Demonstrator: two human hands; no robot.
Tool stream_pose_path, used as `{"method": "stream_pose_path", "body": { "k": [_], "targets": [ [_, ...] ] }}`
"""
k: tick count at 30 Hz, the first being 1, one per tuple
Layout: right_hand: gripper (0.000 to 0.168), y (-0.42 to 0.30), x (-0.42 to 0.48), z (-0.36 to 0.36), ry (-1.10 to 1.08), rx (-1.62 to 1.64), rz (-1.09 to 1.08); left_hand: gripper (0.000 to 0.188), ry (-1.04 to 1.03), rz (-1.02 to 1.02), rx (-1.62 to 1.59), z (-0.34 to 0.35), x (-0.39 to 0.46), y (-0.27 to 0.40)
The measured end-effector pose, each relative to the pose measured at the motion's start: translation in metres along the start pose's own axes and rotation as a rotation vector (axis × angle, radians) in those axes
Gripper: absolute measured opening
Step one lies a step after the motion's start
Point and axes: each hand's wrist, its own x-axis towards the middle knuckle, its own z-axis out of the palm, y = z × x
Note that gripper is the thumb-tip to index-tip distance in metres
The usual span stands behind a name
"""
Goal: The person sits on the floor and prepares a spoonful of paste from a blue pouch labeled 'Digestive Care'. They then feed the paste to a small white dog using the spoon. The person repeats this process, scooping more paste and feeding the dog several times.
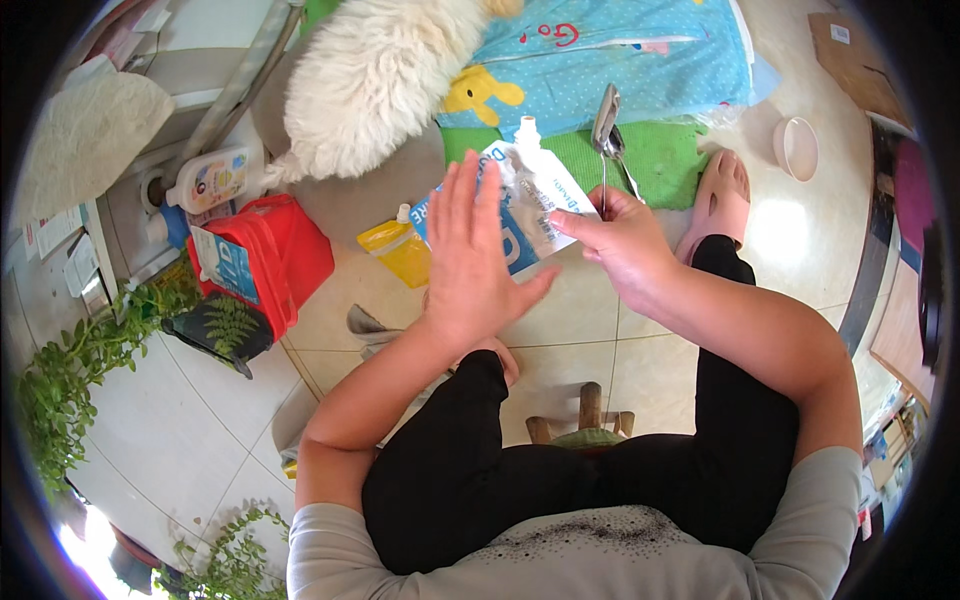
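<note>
My right hand (626,240) pinches the lower right edge of a blue and white spouted pouch (559,187), with the thumb on its face. The pouch is tilted, its white spout (528,131) uncapped and pointing away from me. A metal spoon (604,124) rises from behind the right fingers; its handle seems to be in the same grip. Another dark metal utensil (616,146) shows beside it; I cannot tell if it is held. My left hand (472,247) is spread flat over the pouch's left part, holding nothing. Whether it touches the pouch is unclear.
A yellow spouted pouch (401,251) lies beyond my left hand. A white fluffy dog (382,82) is near a blue patterned cloth (600,67) on a green mat (664,161). A red container (300,255), a bottle (214,180) and plants stand left; a bowl (795,148) sits right.
</note>
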Motion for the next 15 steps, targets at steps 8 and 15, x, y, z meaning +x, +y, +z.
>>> {"method": "stream_pose_path", "body": {
  "k": [8, 15],
  "targets": [
    [0.041, -0.003, -0.014, 0.016, -0.053, -0.109, -0.143, 0.053, 0.109, 0.079, -0.045, 0.032, -0.001, -0.032],
    [0.043, -0.018, 0.005, -0.017, 0.087, -0.063, -0.175, 0.027, 0.173, -0.569, -1.019, 0.021, -0.018, -0.049]
  ]
}}
